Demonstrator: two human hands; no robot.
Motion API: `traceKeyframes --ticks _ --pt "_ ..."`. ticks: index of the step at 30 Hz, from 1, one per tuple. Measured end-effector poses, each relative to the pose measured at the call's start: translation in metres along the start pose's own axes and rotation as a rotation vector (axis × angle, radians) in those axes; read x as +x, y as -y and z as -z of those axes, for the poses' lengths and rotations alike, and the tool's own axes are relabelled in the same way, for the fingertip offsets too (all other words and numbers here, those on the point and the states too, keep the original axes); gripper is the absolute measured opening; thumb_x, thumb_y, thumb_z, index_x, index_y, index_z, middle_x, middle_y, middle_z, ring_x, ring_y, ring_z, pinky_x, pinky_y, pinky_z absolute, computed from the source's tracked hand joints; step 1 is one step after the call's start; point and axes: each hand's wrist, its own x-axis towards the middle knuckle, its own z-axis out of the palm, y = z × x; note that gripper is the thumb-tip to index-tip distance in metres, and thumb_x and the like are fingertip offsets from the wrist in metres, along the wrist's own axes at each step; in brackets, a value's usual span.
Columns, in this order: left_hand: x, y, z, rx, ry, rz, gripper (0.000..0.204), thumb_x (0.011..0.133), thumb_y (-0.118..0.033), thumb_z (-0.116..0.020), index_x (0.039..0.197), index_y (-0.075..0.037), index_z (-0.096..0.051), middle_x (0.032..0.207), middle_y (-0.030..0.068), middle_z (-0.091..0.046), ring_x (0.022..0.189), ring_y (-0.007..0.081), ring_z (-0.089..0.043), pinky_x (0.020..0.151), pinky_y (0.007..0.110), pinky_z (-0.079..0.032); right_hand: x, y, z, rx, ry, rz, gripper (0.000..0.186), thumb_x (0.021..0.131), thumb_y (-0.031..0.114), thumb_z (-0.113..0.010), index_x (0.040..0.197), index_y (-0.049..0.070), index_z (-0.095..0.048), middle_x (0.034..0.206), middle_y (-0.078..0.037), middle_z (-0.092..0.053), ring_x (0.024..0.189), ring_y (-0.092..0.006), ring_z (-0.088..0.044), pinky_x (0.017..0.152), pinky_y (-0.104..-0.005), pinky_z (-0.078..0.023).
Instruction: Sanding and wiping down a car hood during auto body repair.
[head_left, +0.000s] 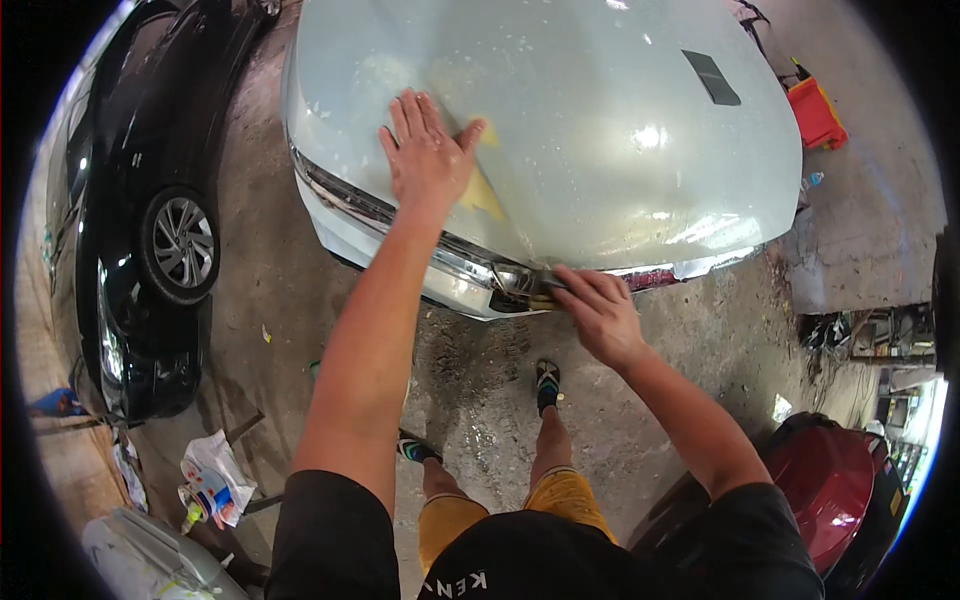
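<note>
Concrete floor (480, 400) lies under a pale car (600, 130), beside a black car (140, 200). Left hand (428, 155) presses flat, fingers spread, on a yellow cloth (482, 190) on the hood. Right hand (598, 315), fingers curled, touches the hood's front edge.

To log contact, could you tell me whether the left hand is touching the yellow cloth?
Touching: the head view shows the left hand pressed flat on the yellow cloth.

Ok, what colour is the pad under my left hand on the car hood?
Yellow: the pad shows beneath the left hand on the pale hood, head view.
</note>
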Motion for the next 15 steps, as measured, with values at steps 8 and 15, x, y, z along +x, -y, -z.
traceKeyframes --ticks 8,15 --pt "-0.087 -0.048 0.011 -0.135 0.049 0.056 0.102 0.093 -0.071 -0.038 0.154 0.007 -0.017 0.163 0.0262 -0.012 0.152 0.0419 -0.010 0.118 0.062 -0.017 -0.040 -0.008 0.031 0.005 -0.088 -0.241 0.040 0.077 -0.003 -0.065 0.116 0.005 -0.070 0.134 -0.007 -0.063 0.116 -0.0278 -0.058 0.100 -0.0404 -0.043" --pt "-0.163 -0.084 0.019 -0.230 0.210 0.068 0.107 0.093 -0.071 -0.040 0.155 0.009 -0.007 0.164 0.0264 -0.004 0.152 0.0421 -0.004 0.119 0.060 -0.013 -0.038 -0.016 0.048 0.038 -0.123 -0.297 0.044 0.077 -0.005 -0.067 0.121 0.003 -0.067 0.134 -0.010 -0.062 0.118 -0.0310 -0.057 0.103 -0.0417 -0.044"
